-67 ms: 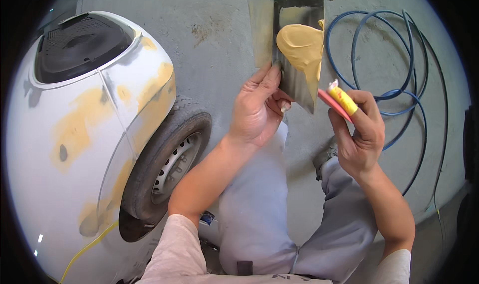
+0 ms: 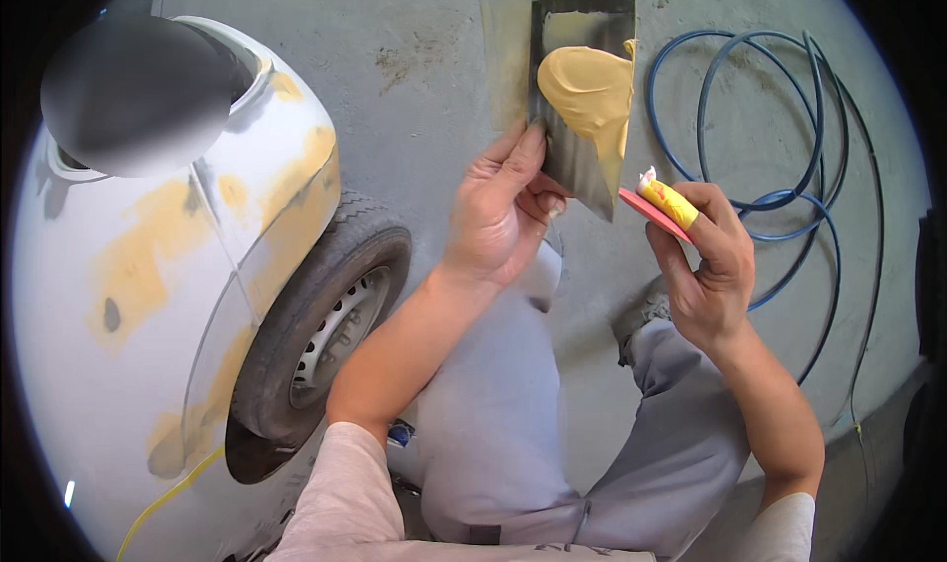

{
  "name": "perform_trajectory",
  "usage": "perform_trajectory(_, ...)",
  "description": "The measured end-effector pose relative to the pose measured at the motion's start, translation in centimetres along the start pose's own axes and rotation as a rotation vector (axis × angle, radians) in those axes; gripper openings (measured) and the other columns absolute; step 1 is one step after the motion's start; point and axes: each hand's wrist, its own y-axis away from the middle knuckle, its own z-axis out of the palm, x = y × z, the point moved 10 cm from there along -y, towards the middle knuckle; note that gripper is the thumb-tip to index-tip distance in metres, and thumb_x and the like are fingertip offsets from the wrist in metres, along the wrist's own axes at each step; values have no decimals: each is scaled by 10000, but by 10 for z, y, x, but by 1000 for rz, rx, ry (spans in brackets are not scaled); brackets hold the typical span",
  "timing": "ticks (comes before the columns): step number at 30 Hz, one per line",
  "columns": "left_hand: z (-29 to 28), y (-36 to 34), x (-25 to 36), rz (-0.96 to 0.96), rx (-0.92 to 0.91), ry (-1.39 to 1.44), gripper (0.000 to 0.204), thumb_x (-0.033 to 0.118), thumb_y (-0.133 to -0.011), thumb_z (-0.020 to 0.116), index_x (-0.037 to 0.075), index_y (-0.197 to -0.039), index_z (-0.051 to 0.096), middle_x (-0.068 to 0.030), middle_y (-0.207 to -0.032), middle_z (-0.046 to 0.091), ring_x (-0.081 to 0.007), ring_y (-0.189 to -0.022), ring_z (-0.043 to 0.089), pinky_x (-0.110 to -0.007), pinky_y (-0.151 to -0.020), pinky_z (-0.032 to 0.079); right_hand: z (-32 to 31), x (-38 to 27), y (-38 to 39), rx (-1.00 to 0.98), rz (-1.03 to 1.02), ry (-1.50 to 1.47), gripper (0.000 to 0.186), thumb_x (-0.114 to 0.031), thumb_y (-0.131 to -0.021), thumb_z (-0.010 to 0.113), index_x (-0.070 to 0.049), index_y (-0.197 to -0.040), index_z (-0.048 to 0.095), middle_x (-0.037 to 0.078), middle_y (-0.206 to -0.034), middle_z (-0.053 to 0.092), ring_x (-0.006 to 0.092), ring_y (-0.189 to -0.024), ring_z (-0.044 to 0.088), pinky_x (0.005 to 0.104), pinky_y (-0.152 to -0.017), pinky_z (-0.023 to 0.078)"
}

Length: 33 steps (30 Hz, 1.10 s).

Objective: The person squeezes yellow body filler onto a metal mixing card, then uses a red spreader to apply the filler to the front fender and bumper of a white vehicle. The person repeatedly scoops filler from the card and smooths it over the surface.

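Observation:
My left hand (image 2: 505,207) grips the lower left edge of a dark metal mixing plate (image 2: 572,157), thumb on its upper face. A thick smear of yellow body filler (image 2: 589,90) lies on the plate, drawn out toward its lower right edge. In my right hand (image 2: 715,276) a flat red spreader (image 2: 653,215) is pinched between thumb and fingers, its tip close to the plate's lower corner. A yellow, tube-like piece with a pale end (image 2: 671,207) sits at the index fingertip; whether it is a tube or a wrapping, I cannot tell.
On the left stands a white car body (image 2: 148,365) with sanded yellow filler patches and a wheel (image 2: 335,325). A dark blurred oval covers its window area. A coiled blue hose (image 2: 700,118) lies on the grey floor (image 2: 395,157) at right, beside a thin black cable (image 2: 873,266).
The spreader has turned a little and its tip sits slightly lower and farther left. The plate has shifted slightly left in view, as has the car.

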Motion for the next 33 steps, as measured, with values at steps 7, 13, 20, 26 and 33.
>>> perform_trajectory(7, -81, -51, 36, 296, 157, -505, 256, 160, -1052, 601, 25, -1243, 706, -12, -966, 729, -79, -785, 647, -259, -683, 526, 8, 104, -103, -35, 98, -222, 235, -27, -939, 704, 1, -1171, 676, 71, -1001, 699, 152, -934, 668, 298, -792, 539)
perform_trajectory(13, -116, -38, 51, 452, 312, -578, 281, 137, -1047, 615, -31, -1255, 703, 33, -931, 690, -24, -796, 578, -209, -698, 491, 92, 44, -124, -264, -822, 240, 411, 34, -702, 752, -45, -1105, 755, 106, -1049, 730, 280, -886, 699, 374, -715, 598)
perform_trajectory(20, -173, -7, 42, 438, 452, -474, 256, 142, -1051, 615, -43, -1198, 713, 23, -955, 711, -23, -808, 595, -201, -720, 479, 181, 50, -81, -622, -617, 120, 402, 48, -682, 742, -50, -1071, 748, 97, -1044, 724, 315, -930, 703, 420, -771, 599)
perform_trajectory(26, -323, 65, 25, 306, 762, -234, 282, 201, -1044, 593, 41, -1268, 648, -28, -1144, 708, -111, -953, 648, -274, -801, 472, 292, 126, -84, -739, 206, -619, 270, -61, -943, 650, -13, -1206, 688, 123, -1048, 744, 236, -912, 713, 352, -846, 560)
perform_trajectory(33, -376, 159, -31, 120, 964, -123, 303, 141, -1042, 576, 0, -1309, 600, -41, -1112, 706, -104, -868, 643, -268, -746, 502, 438, 89, -64, -392, 676, -1467, 303, -91, -951, 656, -11, -1242, 685, 89, -988, 751, 156, -822, 698, 326, -786, 568)
